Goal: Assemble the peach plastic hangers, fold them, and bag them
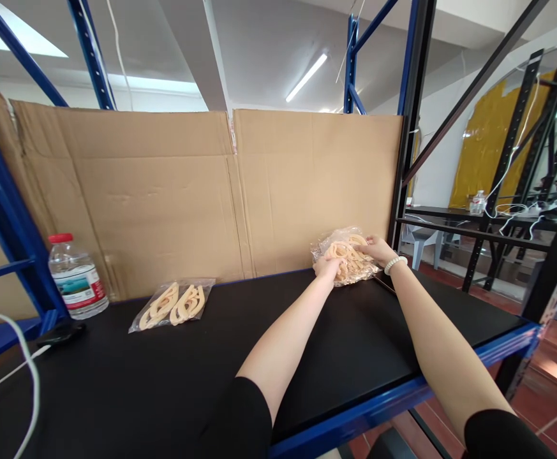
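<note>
At the far right of the black tabletop (268, 344), against the cardboard, lies a clear plastic bag (325, 245) full of beige band-like loops (348, 262). My left hand (328, 266) is closed on the bag's near left side, its fingertips partly hidden. From the right, my right hand (378, 250) reaches in with fingers pinched at the loops near the bag's top; exactly what lies between them is hard to see. Further left, a flat clear bag (173, 305) holds two beige loop bundles lying side by side.
A red-capped water bottle (78, 277) stands at the left, beside a dark device (62, 333) and a white cable (32, 376). Cardboard (163, 204) walls the back. A black upright post (409, 127) rises at the right, and a blue edge rail (355, 414) runs along the front.
</note>
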The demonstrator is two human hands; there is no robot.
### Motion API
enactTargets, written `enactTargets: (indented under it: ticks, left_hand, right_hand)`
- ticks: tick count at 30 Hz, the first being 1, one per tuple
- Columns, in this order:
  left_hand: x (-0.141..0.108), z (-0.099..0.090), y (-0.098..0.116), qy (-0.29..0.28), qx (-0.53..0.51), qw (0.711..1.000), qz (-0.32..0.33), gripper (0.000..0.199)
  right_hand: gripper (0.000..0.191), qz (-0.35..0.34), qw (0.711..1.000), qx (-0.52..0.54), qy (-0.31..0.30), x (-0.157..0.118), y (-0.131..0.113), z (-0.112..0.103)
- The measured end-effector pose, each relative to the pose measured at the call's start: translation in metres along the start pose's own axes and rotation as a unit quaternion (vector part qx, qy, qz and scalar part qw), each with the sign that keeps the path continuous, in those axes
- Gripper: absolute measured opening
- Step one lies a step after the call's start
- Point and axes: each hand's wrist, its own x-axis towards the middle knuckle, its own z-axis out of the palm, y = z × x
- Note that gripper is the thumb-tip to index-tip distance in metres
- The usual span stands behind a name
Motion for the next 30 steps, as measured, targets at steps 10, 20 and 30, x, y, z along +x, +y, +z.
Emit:
enactTargets:
  ticks: [10,20,30]
  left_hand:
    - [-0.017,-0.049,0.016,-0.119,-0.272,0.955,-0.007,0.019]
    - [-0.093,-0.181,-0.013,-0.193,-0.251,0.947,0.047,0.058]
    - [-0.122,-0.279,-0.034,-0.277,-0.103,0.954,-0.052,0.075]
  right_hand:
    - [0.038,-0.027,0.974,0.210,-0.087,-0.032,-0.044,0.009]
    - [0.044,-0.024,0.875,0.393,-0.282,-0.136,-0.079,0.102]
    - [0.022,0.081,0.807,0.376,-0.448,-0.154,-0.066,0.123]
